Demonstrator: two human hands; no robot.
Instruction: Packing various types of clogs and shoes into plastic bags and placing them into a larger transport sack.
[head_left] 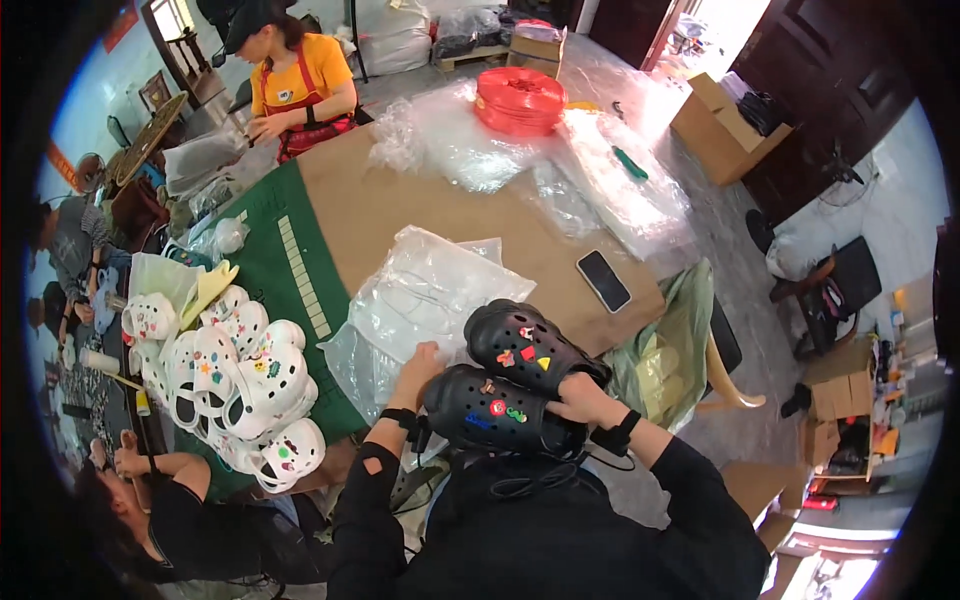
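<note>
2 black clogs (525, 340) with colourful charms (498, 408) are held side by side at the near edge of the table (350, 215), toes pointed left. Their heel ends are gripped by the right hand (585, 402). The left hand (421, 372) is placed by the lower clog's toe, at the clear plastic bag (420, 290); whether anything is pinched cannot be told. White clogs (285, 365) are piled left; a phone (603, 281) is laid beyond, to the right.
</note>
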